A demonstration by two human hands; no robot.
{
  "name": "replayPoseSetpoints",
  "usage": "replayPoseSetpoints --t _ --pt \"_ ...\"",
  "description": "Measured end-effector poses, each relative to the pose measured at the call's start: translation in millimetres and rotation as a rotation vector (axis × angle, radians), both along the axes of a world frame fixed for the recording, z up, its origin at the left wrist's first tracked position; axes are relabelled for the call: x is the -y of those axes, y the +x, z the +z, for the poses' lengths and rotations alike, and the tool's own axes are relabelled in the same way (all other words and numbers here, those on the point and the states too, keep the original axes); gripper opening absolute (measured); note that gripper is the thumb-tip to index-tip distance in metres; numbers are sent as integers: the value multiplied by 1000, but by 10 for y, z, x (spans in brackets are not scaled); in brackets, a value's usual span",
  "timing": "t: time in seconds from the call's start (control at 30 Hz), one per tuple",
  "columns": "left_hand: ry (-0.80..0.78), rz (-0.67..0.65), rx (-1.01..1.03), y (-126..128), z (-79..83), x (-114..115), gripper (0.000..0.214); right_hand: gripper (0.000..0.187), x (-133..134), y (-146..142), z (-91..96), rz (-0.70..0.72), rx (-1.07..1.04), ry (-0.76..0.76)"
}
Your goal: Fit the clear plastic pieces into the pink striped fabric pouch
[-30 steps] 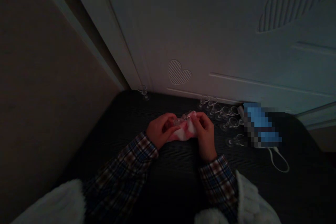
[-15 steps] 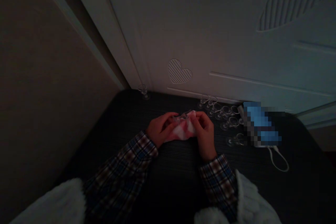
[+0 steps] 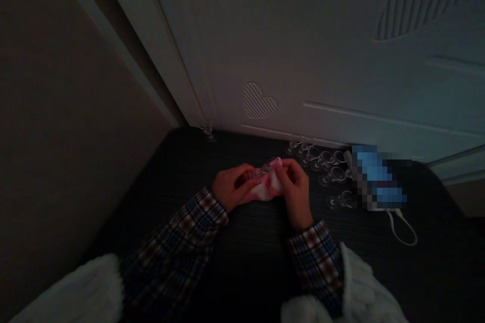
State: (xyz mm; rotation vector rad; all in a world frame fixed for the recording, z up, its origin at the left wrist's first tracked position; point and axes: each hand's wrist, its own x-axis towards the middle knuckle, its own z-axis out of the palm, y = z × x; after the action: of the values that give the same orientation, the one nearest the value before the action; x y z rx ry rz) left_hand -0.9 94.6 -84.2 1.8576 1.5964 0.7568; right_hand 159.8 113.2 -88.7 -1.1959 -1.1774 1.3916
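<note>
A crumpled pink-and-white cloth is between my hands, just over the dark table. A small clear, shiny piece shows in its upper folds; most of it is covered. My left hand is closed on the cloth and the clear piece from the left, thumb toward me. On the other side my right hand pinches the cloth's raised corner between thumb and fingers. Several clear ringed pieces with round bases, which look like suction-cup holders, stand right of my right hand. Another clear holder stands alone at the back left.
A pixelated blue-lit device lies to the right, with a white cable looping from it. Behind the dark table rises a white panel with raised hearts. A wall closes off the left side.
The cloth has shifted slightly under my fingers, and its folds around the clear piece look different. Both hands stay in nearly the same place. The standing holders have not moved.
</note>
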Motion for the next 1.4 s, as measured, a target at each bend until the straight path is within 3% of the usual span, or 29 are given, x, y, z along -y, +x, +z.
replayPoseSetpoints --t 0.3,0.47,0.97,1.4 --pt "-8 8 67 -2 -2 8 22 23 1 -4 11 4 -20 3" --pt "5 76 167 23 -53 16 39 24 -4 -4 6 -14 -40 -7" --pt "99 72 -22 20 -58 8 26 23 -3 -15 -2 -40 17 27" --pt "48 59 2 -2 -23 3 28 28 13 -17 21 -21 37 8"
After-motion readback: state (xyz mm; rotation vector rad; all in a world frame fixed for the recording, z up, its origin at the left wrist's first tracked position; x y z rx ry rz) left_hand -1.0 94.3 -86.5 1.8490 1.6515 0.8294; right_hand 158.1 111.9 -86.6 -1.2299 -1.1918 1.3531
